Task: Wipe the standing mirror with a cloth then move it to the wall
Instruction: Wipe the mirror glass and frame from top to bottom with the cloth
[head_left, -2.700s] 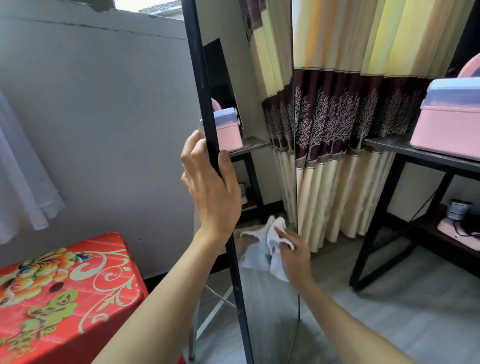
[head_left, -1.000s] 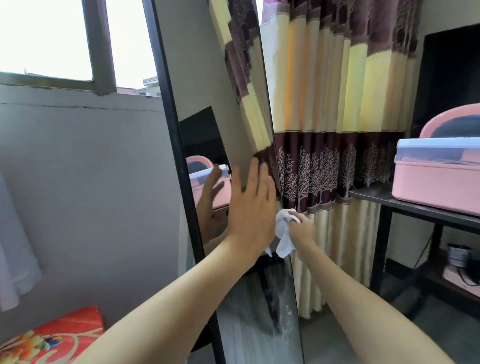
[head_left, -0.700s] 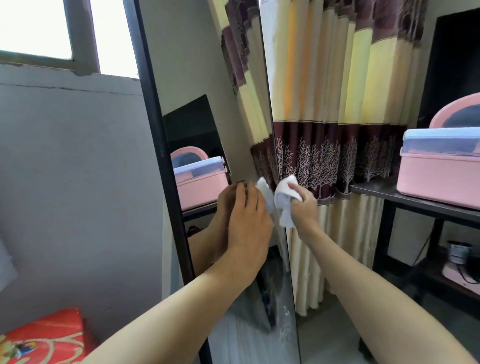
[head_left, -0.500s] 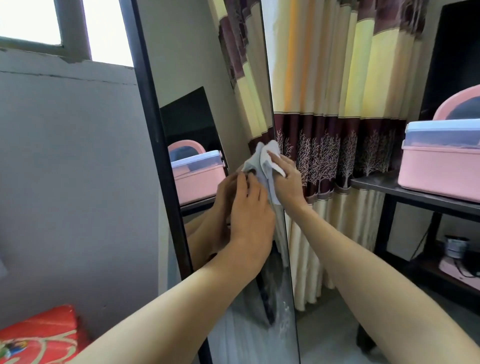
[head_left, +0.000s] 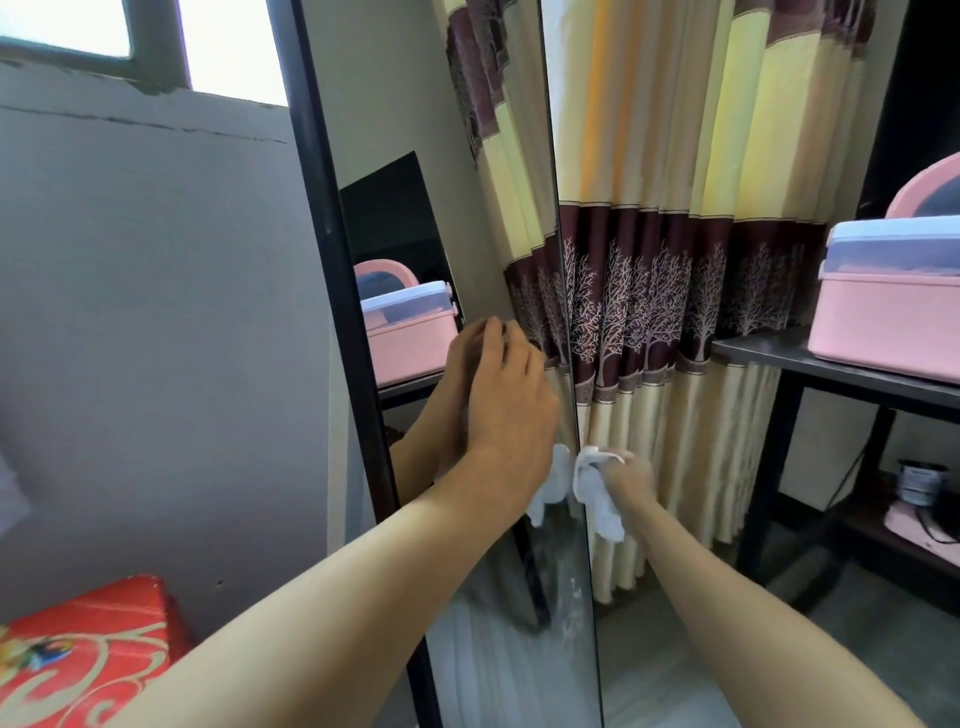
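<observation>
Head view. The standing mirror (head_left: 415, 218) is filling the centre of the frame, tall and narrow, with a thin black frame down its left edge and a much thinner edge on its right. It is leaning slightly, top tilted toward the left, standing between the grey wall (head_left: 156, 312) and the striped curtain (head_left: 675, 260). The glass is reflecting the curtain, a dark panel and a pink box. The lower part of the glass is showing pale streaks and specks near the right edge.

The left hand (head_left: 506, 400) is lying flat against the glass at mid-height, fingers straight and together, pointing up; its reflection is meeting it fingertip to fingertip. It is pressing, not gripping.

The right hand (head_left: 623, 475) is sitting just lower, at the mirror's right edge, fingers curled round a bunched white cloth (head_left: 595, 488). The cloth is touching the edge of the glass, and its reflection is showing right beside it; a loose tail is hanging below the hand.

To the right, a pink box (head_left: 888, 317) with a pale lid is resting on a dark table (head_left: 831, 364), well apart from the mirror. At lower left, a red patterned box (head_left: 78, 654) is sitting near the wall.
</observation>
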